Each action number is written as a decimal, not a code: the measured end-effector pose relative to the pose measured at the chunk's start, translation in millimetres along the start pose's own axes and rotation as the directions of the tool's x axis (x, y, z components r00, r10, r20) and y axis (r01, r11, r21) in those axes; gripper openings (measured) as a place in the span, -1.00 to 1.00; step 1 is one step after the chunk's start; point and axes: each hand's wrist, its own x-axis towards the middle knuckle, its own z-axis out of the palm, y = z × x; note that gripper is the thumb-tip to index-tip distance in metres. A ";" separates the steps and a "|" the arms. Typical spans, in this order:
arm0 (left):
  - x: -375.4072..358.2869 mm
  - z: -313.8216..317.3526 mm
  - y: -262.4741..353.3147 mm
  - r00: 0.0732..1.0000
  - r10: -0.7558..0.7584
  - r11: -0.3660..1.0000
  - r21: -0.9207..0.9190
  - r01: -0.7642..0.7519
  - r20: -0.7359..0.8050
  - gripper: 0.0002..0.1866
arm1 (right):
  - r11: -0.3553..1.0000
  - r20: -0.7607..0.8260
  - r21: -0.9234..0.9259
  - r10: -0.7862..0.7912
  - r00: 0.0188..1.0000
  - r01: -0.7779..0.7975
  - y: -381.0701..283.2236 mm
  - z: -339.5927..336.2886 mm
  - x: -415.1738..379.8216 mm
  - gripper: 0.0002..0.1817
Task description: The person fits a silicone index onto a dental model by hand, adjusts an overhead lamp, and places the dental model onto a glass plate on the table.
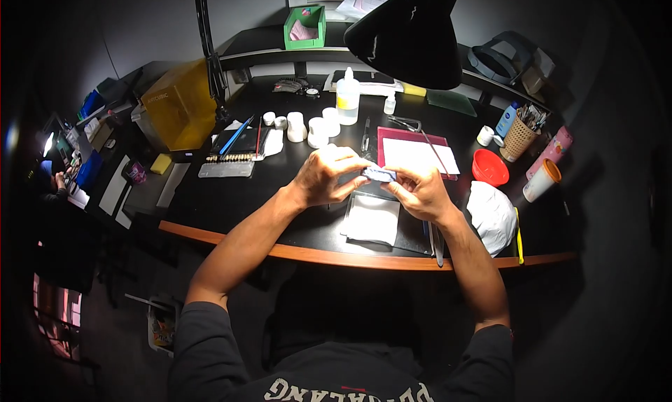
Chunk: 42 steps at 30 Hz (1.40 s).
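A small bluish-grey piece (380, 174) is pinched between my two hands above the desk; its exact kind is too small to make out. My left hand (323, 174) grips its left end with thumb and fingertips. On the other end, my right hand (418, 190) closes with thumb and forefinger. Beneath them lies a folded white cloth (372, 220) on a dark flat surface near the front edge. Beyond my right hand, a white sheet (420, 156) rests on a dark pink board (383, 137).
A black lamp (406, 38) hangs over the back. White jars (297, 127) and a dropper bottle (348, 99) stand behind my left hand. To the right are a red bowl (490, 167), a white bundle (492, 216) and an orange-rimmed cup (542, 180). Another person's hand (60, 181) shows far left.
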 end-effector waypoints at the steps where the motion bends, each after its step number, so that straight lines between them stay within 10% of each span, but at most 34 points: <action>1: 0.1 -0.1 0.3 1.000 -0.009 1.000 0.006 0.009 0.004 -0.70 | 1.000 -0.009 0.008 0.010 1.000 -0.010 0.4 1.1 -0.9 -0.71; 15: -4.6 3.7 -8.7 0.971 -0.113 0.981 -0.180 0.076 -0.209 -0.11 | 1.000 -0.097 0.020 0.006 0.995 -0.004 -6.6 0.9 -0.4 -0.85; 27: -2.4 3.0 -5.9 0.949 -0.135 0.980 -0.177 0.086 -0.285 -0.19 | 1.000 -0.108 -0.020 -0.014 0.994 0.011 -3.9 0.8 -0.6 -0.84; 42: -5.5 3.6 -5.6 1.000 0.016 0.995 0.094 -0.015 -0.010 -0.70 | 0.999 -0.013 0.051 0.019 1.000 -0.019 0.8 3.0 -2.2 -0.70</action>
